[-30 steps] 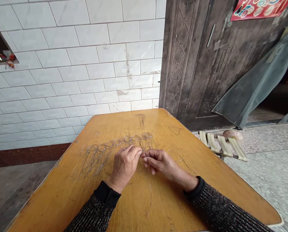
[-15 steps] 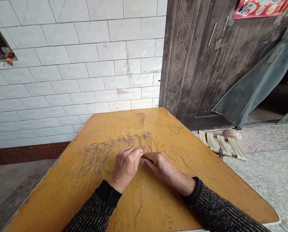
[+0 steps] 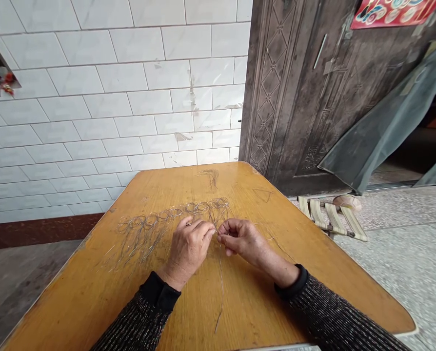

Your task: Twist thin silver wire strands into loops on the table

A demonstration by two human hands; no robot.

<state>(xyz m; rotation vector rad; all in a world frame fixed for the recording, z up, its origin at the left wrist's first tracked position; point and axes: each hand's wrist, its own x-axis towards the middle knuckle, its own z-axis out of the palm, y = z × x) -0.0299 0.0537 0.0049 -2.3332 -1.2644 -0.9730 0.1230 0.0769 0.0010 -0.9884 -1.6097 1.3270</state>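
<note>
The tail of the thin wire (image 3: 221,287) has swung slightly right since the earlier frame. At the frame's centre, the left hand (image 3: 189,246) and right hand (image 3: 244,245) pinch its upper end, fingertips together; it looks light, springy, best held there.

The wood-grained, yellow-brown tabletop (image 3: 252,302), round-cornered, carries a row of thin wire loops (image 3: 174,212) with their tails trailing toward the near side, a small bunch of loose strands (image 3: 213,177) by the far edge, and, as best I can make out, a faint wire triangle (image 3: 263,195) toward the right.
</note>
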